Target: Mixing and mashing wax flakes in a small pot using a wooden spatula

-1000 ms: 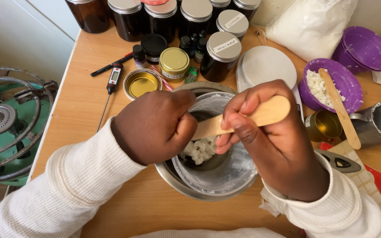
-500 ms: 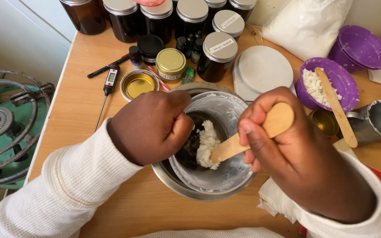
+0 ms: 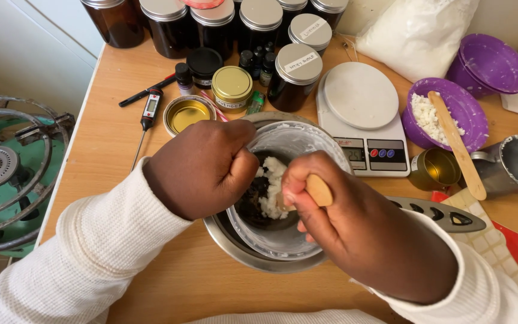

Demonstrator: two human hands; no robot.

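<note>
Right hand (image 3: 355,231) presses wooden stick (image 3: 318,189) into white lumps (image 3: 273,186); left hand (image 3: 202,168) grips bowl (image 3: 289,243).

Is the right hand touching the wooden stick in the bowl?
Touching. The head view shows the right hand closed around the wooden stick, fingers wrapped over it, with only its rounded end showing above the bowl.

Head view, steeply downward, close (single camera)

The right hand (image 3: 355,231) swung in over the bowl (image 3: 283,141), tipping the wooden stick (image 3: 318,189) nearly upright into the white lumps (image 3: 271,186). That uncovered the scale (image 3: 364,123), and the lumps shifted toward the left hand (image 3: 202,168).
</note>
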